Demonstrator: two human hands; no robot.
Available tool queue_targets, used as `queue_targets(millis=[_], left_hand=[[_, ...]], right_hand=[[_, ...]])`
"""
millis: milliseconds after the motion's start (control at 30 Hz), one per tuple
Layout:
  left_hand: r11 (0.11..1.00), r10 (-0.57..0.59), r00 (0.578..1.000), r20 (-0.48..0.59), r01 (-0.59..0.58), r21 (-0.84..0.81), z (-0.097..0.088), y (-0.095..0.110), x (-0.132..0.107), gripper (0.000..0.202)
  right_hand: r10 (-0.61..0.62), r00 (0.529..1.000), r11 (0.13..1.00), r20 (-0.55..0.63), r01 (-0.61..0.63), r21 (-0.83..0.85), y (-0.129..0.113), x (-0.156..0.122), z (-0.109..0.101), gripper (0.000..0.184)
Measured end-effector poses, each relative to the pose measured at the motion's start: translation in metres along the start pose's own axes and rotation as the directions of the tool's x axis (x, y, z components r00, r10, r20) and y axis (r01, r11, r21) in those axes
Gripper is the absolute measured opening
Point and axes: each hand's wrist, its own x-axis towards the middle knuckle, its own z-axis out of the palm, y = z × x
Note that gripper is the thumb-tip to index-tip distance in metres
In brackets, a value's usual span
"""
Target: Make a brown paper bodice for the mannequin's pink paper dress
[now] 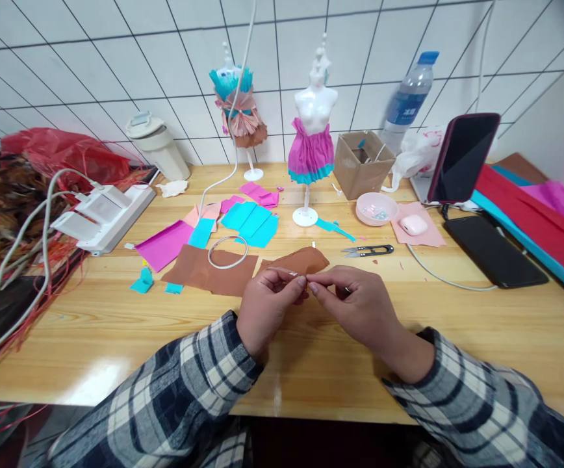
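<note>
My left hand (266, 307) and my right hand (355, 304) meet over the wooden table (116, 338), fingers pinched together on a folded piece of brown paper (297, 261). A small pale bit, perhaps a needle or tape, shows between the fingertips. Beyond them lie a flat brown sheet (208, 272) with a white ring (227, 251) on it, blue sheets (253, 222), a magenta sheet (164, 244) and black thread snips (367, 250). Two small mannequins stand behind: one in a pink and blue paper skirt (310, 153), one in teal and brown paper (237, 110).
A white power strip (101, 214) with cables sits at left beside a red bag (62, 156). At right are a cardboard box (362, 162), pink bowl (377, 208), earbud case (412, 225), water bottle (409, 97), a propped phone (462, 156), a flat phone (494, 250) and coloured paper rolls (545, 221).
</note>
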Motion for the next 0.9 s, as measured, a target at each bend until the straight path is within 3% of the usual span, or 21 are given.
queue_targets(millis=[433,600,800,900], left_hand=[[0.998,-0.053,0.999,0.012,0.053,-0.038,-0.0006,-0.0004,-0.0015,0.030],[0.999,-0.004,1.000,0.030,0.003,0.046,-0.0005,0.0010,-0.0012,0.027],[0.997,-0.007,1.000,0.025,0.005,0.079,-0.0003,0.0015,-0.0020,0.027],[0.999,-0.009,0.999,0.038,0.008,0.042,-0.0010,0.0003,-0.0016,0.025]], right_hand=[[-0.046,0.998,0.998,-0.037,0.044,-0.042,0.0042,0.0022,-0.0010,0.011],[-0.054,0.998,0.996,-0.044,0.051,-0.071,0.0042,0.0015,-0.0007,0.010],[0.056,0.996,0.998,-0.066,-0.058,-0.031,0.0009,0.0035,-0.0016,0.009],[0.201,0.978,0.976,-0.054,-0.196,0.092,0.0018,0.0068,-0.0015,0.010]])
